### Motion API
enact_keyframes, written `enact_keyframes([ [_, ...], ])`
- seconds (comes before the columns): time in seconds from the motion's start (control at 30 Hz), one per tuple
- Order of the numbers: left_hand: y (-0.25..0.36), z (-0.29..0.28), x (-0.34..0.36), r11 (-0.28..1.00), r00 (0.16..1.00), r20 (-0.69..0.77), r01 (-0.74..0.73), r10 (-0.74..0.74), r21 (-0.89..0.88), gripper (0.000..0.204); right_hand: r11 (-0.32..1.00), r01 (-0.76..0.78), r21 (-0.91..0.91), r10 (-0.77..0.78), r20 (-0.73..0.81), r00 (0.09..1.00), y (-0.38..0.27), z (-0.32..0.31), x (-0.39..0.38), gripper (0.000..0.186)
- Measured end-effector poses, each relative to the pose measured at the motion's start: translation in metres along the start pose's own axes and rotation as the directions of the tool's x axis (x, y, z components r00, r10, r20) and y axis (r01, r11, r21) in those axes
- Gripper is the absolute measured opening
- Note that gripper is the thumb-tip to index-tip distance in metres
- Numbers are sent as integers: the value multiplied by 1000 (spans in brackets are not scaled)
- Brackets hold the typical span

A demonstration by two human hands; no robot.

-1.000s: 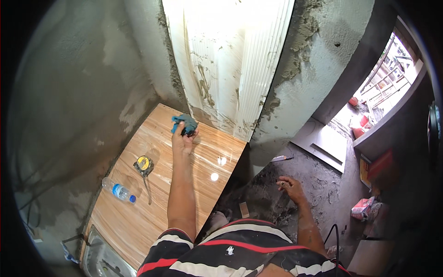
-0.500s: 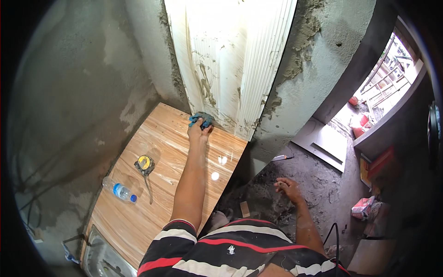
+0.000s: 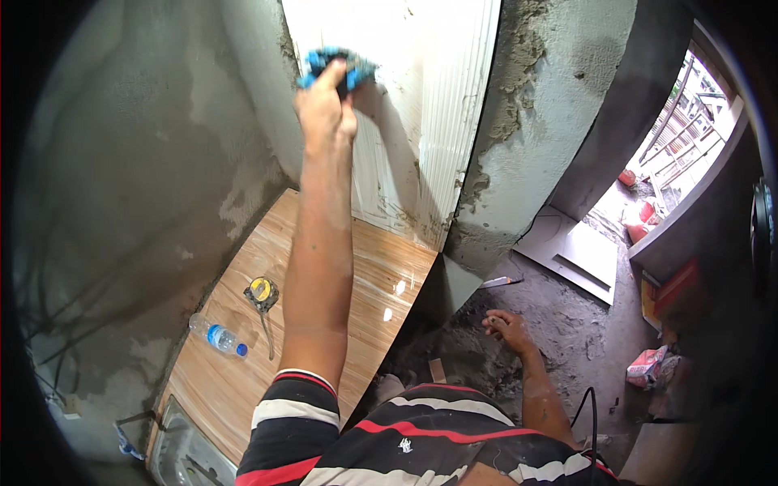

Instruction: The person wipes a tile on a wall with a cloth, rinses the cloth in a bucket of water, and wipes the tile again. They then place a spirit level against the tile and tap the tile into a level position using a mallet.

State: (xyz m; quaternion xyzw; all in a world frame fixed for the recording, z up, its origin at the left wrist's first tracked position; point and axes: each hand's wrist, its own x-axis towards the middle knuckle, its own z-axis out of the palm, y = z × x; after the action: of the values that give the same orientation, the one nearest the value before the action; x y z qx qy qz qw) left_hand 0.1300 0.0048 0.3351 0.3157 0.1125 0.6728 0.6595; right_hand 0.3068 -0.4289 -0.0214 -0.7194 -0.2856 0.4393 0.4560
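The blue cloth was gripped in the left hand at about eleven o'clock, over the white ribbed panel; whether the panel was touched could not be told, as the cloth was blurred. The right hand was held at four o'clock above the dark floor, its fingers loosely curled, and it could not be told whether anything was held in it. It was judged that the ribs could be scratched if grit were trapped in the bunched cloth. Drips could also be shed onto the wood-patterned countertop at the panel's foot, if the cloth were squeezed. At eight o'clock, the tape measure and the plastic bottle could be knocked by the left forearm, were it swung low and wide.
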Motion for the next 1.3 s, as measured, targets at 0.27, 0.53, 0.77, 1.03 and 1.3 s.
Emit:
enact_keyframes([
  [0.27,32,56,35,944,410,875,91,256,-318,61,999,44,23,-44,18,999,-1,-1,13,40],
  [0.53,-64,-80,-217,764,664,403,623,-629,166,52,877,260,404,-331,115,937,-107,22,-8,53],
  [0.77,-114,-156,-292,606,532,291,682,-795,409,44,952,284,111,-293,83,952,-133,40,-5,51],
  [1.03,-120,-194,-286,648,842,129,296,-524,702,48,887,392,245,-359,-170,918,-130,70,8,28],
  [1.3,-100,-178,-307,711,648,348,456,-677,535,54,888,455,69,-445,-129,886,-132,89,5,33],
])
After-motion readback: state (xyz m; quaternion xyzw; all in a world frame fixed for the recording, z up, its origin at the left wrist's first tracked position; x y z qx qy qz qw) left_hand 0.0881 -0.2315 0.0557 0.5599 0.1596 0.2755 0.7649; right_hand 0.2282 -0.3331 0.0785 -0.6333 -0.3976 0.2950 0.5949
